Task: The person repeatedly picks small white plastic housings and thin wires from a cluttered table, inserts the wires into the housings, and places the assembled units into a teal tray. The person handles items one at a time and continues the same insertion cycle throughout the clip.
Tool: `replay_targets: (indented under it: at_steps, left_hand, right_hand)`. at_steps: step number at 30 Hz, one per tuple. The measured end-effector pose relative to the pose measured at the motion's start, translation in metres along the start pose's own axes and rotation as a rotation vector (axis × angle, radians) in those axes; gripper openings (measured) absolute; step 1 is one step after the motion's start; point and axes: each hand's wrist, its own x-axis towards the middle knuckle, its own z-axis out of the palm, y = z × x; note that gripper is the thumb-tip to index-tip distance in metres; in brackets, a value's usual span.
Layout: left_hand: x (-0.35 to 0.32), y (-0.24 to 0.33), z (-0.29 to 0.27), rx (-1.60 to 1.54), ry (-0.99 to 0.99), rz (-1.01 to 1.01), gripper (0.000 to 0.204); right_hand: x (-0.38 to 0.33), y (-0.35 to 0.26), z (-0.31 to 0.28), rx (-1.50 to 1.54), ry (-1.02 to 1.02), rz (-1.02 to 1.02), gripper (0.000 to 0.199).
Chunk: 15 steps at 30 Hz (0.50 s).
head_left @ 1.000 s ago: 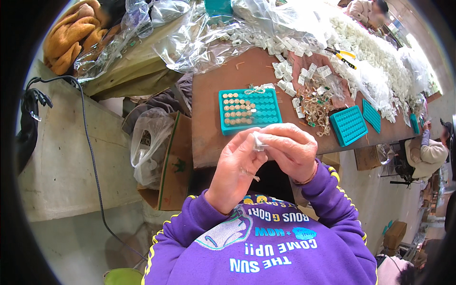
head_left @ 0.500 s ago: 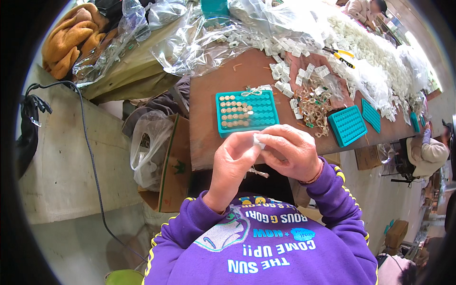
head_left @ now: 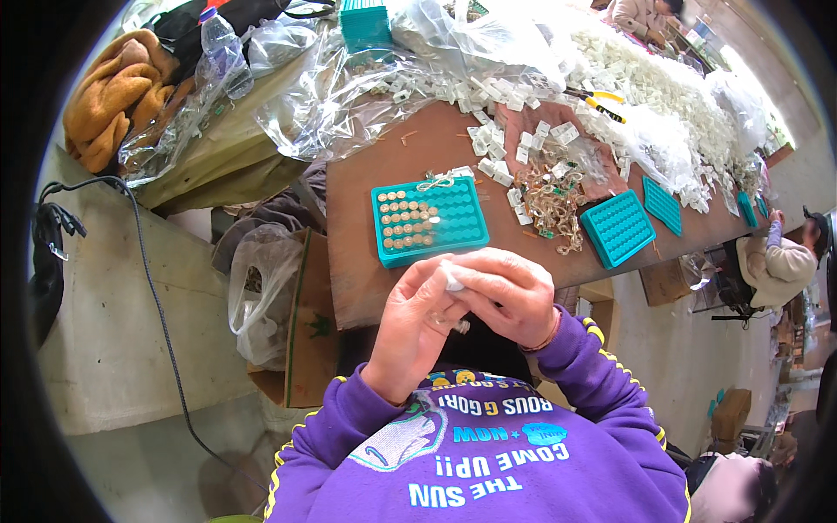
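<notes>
Both hands meet in front of my chest, near the table edge. My left hand [head_left: 408,318] and my right hand [head_left: 513,301] pinch a small white plastic piece [head_left: 452,281] between their fingertips. A pale bit [head_left: 460,326] shows under the fingers, too small to make out. Just beyond them lies a teal tray [head_left: 472,214] with rows of wells; round tan discs [head_left: 403,220] fill many wells on its left. One small white piece [head_left: 434,220] sits among the discs. A bundle of white cord [head_left: 436,181] rests on the tray's far rim.
Right of the tray lies a tangle of small wired parts [head_left: 555,199], beside more teal trays [head_left: 617,230]. White plastic pieces [head_left: 628,96] heap at the back, with yellow-handled pliers [head_left: 602,102] before them. Clear plastic sheeting [head_left: 305,113] covers the back left. Co-workers [head_left: 641,16] sit farther off.
The whole view has shifted, with the table lying slightly lower and farther left. Both hands still pinch the white piece; the fingers have altered slightly, and the cord hanging beneath them is less visible.
</notes>
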Motion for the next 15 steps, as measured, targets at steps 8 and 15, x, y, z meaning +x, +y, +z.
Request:
replay_targets:
  at_steps: [8,15]
  left_hand:
    - [-0.002,0.005,-0.016,0.058,0.021,0.116,0.025]
    - [-0.006,0.011,-0.018,0.044,0.072,0.108,0.024]
  right_hand:
    - [0.009,0.089,-0.026,-0.502,-0.265,0.33,0.011]
    - [0.02,0.124,0.001,-0.718,-0.51,0.098,0.006]
